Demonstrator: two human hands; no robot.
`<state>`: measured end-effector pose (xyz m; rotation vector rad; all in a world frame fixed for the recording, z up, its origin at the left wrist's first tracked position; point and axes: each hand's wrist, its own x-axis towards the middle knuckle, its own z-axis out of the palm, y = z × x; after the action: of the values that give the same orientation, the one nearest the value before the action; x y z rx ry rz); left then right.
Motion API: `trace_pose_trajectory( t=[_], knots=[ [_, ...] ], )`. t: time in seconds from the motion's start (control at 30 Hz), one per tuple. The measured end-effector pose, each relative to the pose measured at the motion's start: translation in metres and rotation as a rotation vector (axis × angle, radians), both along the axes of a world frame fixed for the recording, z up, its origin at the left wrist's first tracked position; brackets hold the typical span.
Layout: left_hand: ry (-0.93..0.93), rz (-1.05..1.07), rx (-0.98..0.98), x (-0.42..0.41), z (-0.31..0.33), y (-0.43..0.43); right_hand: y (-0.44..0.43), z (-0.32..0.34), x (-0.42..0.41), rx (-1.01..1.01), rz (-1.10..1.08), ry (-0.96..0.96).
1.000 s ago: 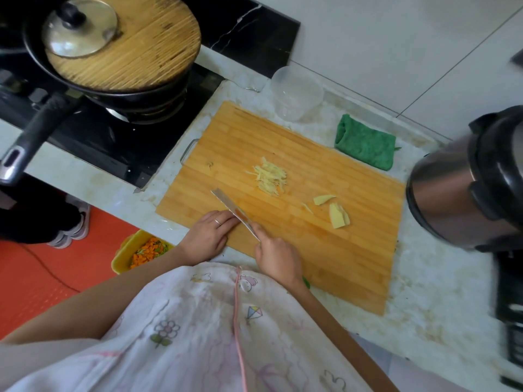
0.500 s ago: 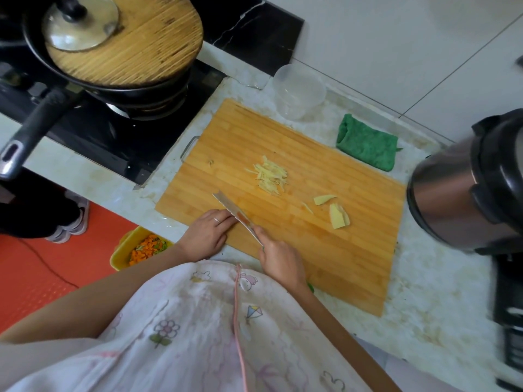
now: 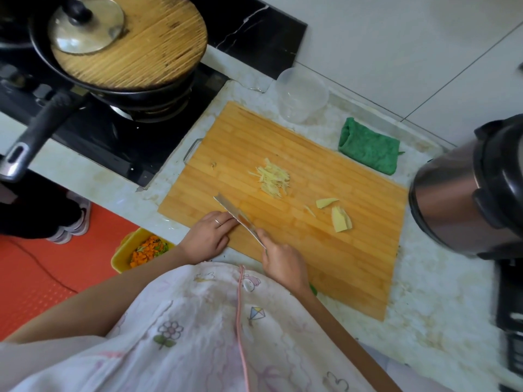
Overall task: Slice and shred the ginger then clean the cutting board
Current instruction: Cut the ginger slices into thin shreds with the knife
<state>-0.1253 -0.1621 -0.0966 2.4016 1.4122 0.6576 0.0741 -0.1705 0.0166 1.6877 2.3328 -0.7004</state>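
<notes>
— So, where is the ginger?

— It's in two lots on the rectangular bamboo cutting board (image 3: 325, 267), which fills the middle of the frame on the pale marbled tabletop (image 3: 430, 306). A loose heap of pale yellow shredded ginger (image 3: 273, 176) lies just above centre. To its lower right, apart from it, sit two thicker yellow ginger pieces (image 3: 341, 219) with a thin sliver beside them.

— And the hands?

— Both are at the board's lower left edge. The right hand (image 3: 283, 263) has its grip closed round the handle of a steel-bladed knife (image 3: 237, 217), and the blade slants up and left over the wood. The left hand (image 3: 208, 236) lies palm down, its grip open, with a ring on one finger and the fingertips against the flat of the blade.

— What surrounds the board?

— A folded green cloth (image 3: 369, 149) lies at its upper right edge, and a clear plastic tub (image 3: 301, 94) stands at its top corner. At the upper left there's a black pan (image 3: 51, 120) under a round wooden lid (image 3: 147, 49). A steel cooker (image 3: 452, 199) stands at the right. At the lower left, on the floor, is a yellow bin (image 3: 120, 257) of chopped orange and green scraps.
</notes>
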Motion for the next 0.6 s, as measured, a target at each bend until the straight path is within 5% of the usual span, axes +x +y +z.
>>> trace_pose_trajectory(
  t=[0.6],
  knots=[
    [-0.016, 0.016, -0.009, 0.0, -0.004, 0.001, 0.002, -0.001, -0.008, 0.025, 0.021, -0.027]
  ],
)
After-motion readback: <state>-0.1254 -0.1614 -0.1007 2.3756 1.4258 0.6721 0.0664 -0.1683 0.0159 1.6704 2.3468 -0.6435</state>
